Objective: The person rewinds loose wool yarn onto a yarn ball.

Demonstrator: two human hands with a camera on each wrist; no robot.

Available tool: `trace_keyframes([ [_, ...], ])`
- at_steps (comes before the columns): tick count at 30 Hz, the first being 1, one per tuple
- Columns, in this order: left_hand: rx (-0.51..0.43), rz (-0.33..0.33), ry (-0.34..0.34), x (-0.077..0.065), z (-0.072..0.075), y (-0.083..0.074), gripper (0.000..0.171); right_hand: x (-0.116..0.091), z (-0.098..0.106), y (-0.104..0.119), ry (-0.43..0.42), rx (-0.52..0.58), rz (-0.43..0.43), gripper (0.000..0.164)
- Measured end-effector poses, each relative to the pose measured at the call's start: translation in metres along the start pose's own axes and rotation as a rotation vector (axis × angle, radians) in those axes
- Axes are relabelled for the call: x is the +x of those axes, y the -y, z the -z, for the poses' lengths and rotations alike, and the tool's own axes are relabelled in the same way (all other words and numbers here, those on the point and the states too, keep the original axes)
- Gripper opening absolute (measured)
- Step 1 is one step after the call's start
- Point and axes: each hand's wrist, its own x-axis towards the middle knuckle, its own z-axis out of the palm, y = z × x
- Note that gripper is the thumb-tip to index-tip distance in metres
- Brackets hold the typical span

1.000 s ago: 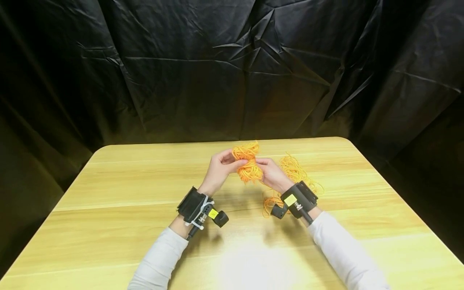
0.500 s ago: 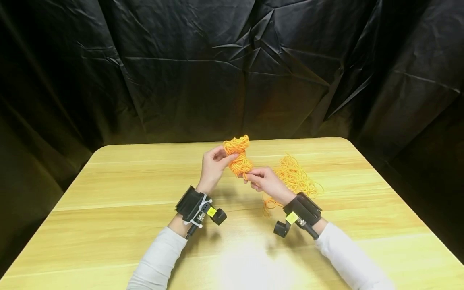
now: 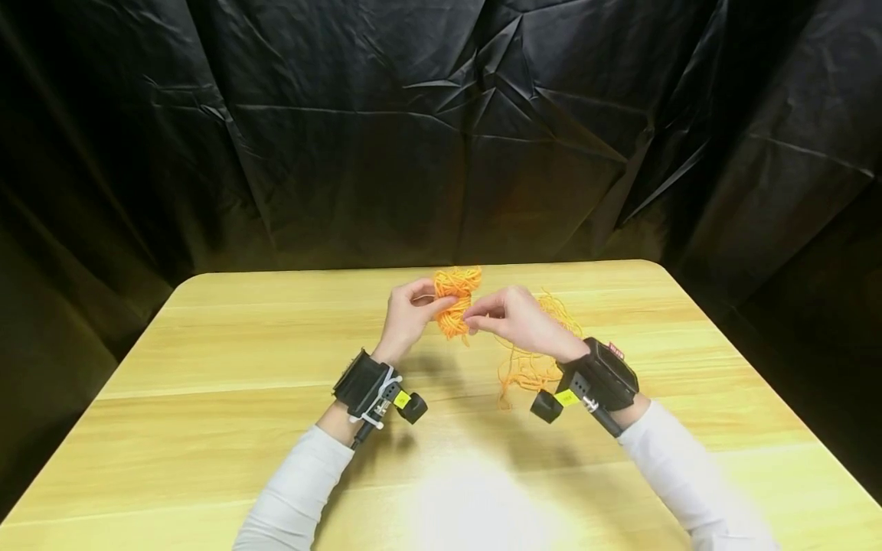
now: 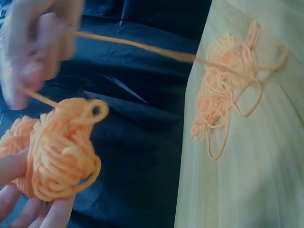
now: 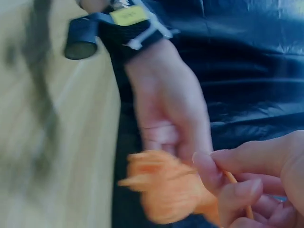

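Note:
An orange bundle of yarn (image 3: 456, 285), narrowed at its middle, is held above the table by my left hand (image 3: 406, 317), the thumb across its front. In the left wrist view the yarn bundle (image 4: 64, 152) shows a small loop sticking out at its top. My right hand (image 3: 520, 317) is just to the right of the bundle and pinches a yarn strand (image 5: 231, 178) between thumb and fingers. From that hand the strand (image 4: 137, 44) runs back toward a loose tangle of yarn (image 4: 221, 80) on the table. Part of the tangle is hidden behind the right hand in the head view.
The light wooden table (image 3: 241, 383) reaches back to a black curtain (image 3: 344, 176). Each wrist wears a black strap with a small camera, the left wrist camera (image 3: 413, 408) and the right wrist camera (image 3: 546, 405). Loose yarn (image 3: 527, 375) lies under the right forearm.
My right hand first went down to the bundle's lower end, then rose beside its middle with the strand. The left hand moved a little left with the bundle, then the bundle shifted slightly down.

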Motion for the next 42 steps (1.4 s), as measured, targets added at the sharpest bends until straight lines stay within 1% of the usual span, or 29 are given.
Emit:
trace_keyframes([
  [4, 0.032, 0.030, 0.049, -0.001, 0.000, 0.000, 0.027, 0.008, 0.014, 0.008, -0.011, 0.007, 0.011, 0.018],
  [7, 0.040, 0.021, 0.093, -0.002, 0.000, -0.001, 0.026, 0.014, 0.023, 0.009, -0.020, 0.073, 0.003, 0.019],
  [9, 0.030, 0.006, 0.135, -0.003, 0.000, -0.001, 0.025, 0.018, 0.027, 0.007, -0.035, 0.128, -0.003, 0.020],
  [12, 0.018, -0.011, 0.205, -0.004, 0.001, -0.001, 0.025, 0.024, 0.032, 0.001, -0.065, 0.227, -0.014, 0.022],
  [16, 0.015, -0.026, 0.277, -0.005, 0.002, -0.002, 0.027, 0.031, 0.035, -0.013, -0.132, 0.352, -0.030, 0.027],
  [19, -0.003, -0.029, 0.315, -0.006, 0.003, -0.003, 0.028, 0.034, 0.031, -0.025, -0.181, 0.444, -0.071, 0.029],
  [21, -0.023, -0.020, 0.326, -0.006, 0.003, -0.003, 0.028, 0.035, 0.025, -0.034, -0.200, 0.518, -0.112, 0.029],
  [24, -0.065, 0.005, 0.307, -0.006, 0.003, -0.004, 0.028, 0.034, 0.012, -0.047, -0.208, 0.637, -0.178, 0.030],
  [26, -0.084, 0.018, 0.274, -0.005, 0.003, -0.005, 0.028, 0.033, 0.002, -0.054, -0.206, 0.722, -0.207, 0.023],
  [29, -0.109, 0.023, 0.209, -0.005, 0.002, -0.006, 0.028, 0.028, -0.013, -0.061, -0.193, 0.812, -0.238, 0.019],
  [33, -0.132, 0.019, 0.112, -0.004, 0.001, -0.006, 0.027, 0.020, -0.028, -0.062, -0.162, 0.856, -0.279, 0.025],
  [36, -0.139, 0.025, 0.043, -0.003, 0.001, -0.007, 0.027, 0.014, -0.037, -0.060, -0.138, 0.890, -0.290, 0.036],
  [39, -0.129, 0.017, -0.005, -0.002, 0.001, -0.007, 0.026, 0.009, -0.045, -0.057, -0.116, 0.924, -0.260, 0.026],
  [40, -0.123, 0.010, -0.014, -0.002, 0.001, -0.007, 0.026, 0.007, -0.047, -0.056, -0.111, 0.904, -0.251, 0.022],
  [42, -0.109, -0.005, -0.031, -0.002, 0.001, -0.005, 0.026, 0.004, -0.049, -0.052, -0.101, 0.816, -0.226, 0.017],
])
